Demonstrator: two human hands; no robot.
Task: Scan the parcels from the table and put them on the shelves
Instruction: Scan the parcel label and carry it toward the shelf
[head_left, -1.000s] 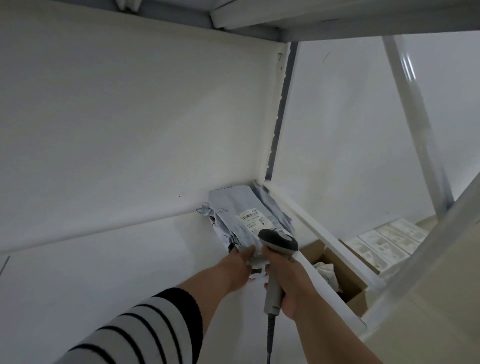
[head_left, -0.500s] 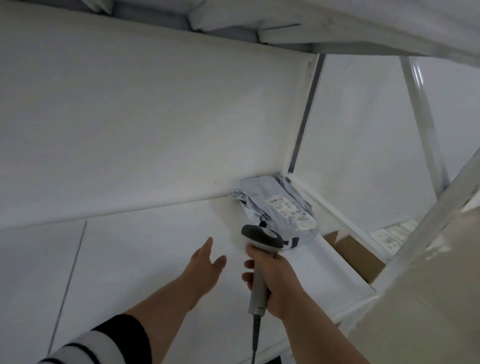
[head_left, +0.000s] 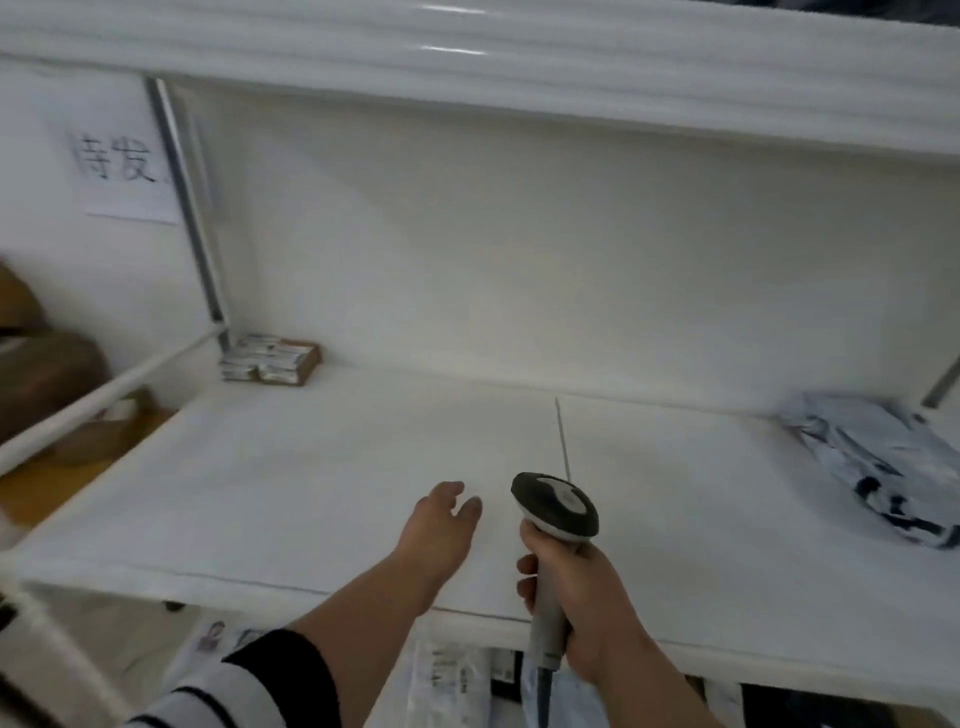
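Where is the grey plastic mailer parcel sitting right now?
In the head view the grey mailer parcel lies at the far right end of the white shelf, near the back wall, well right of the scanner held in the right hand.

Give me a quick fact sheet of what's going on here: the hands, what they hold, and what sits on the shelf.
left hand: open, holds nothing, hovers over the shelf
right hand: grips the scanner handle
scanner: upright, head pointing toward the back of the shelf
shelf: white, mostly bare
grey parcel: lies at the right end of the shelf, apart from both hands
small box: back left corner of the shelf
paper sign: on the wall at the left
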